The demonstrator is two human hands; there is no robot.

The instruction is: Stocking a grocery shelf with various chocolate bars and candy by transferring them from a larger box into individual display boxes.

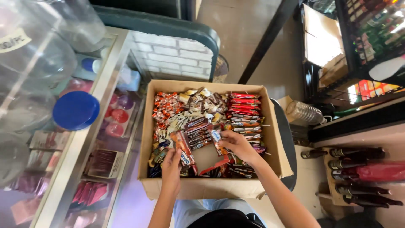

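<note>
clear jars (33,55) cut off at left; bottles (363,177) cut off right.

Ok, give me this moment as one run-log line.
left hand: holding snack packet | right hand: on snack bar | both inside cardboard box of wrapped sweets
</note>
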